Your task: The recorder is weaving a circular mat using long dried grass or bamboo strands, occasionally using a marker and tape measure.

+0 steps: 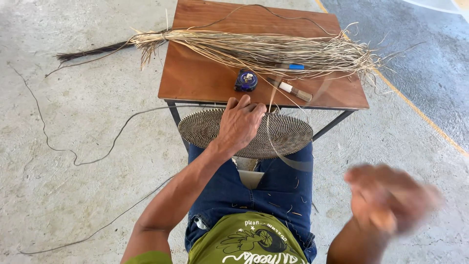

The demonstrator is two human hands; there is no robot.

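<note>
A round woven mat (288, 134) of dark and pale fibre rests on my knees against the table's front edge. My left hand (239, 122) lies on the mat and grips it near its far rim. My right hand (386, 198) is blurred with motion at the lower right, fingers closed; a thin pale fibre strand (293, 164) curves from the mat toward it. Whether that hand pinches the strand is too blurred to tell.
A small brown wooden table (195, 78) stands ahead on concrete. On it lie a long bundle of dry straw fibres (244, 49), a blue tape measure (245, 80), and a wooden-handled tool (293, 90). Thin dark strands (73, 156) trail over the floor at the left.
</note>
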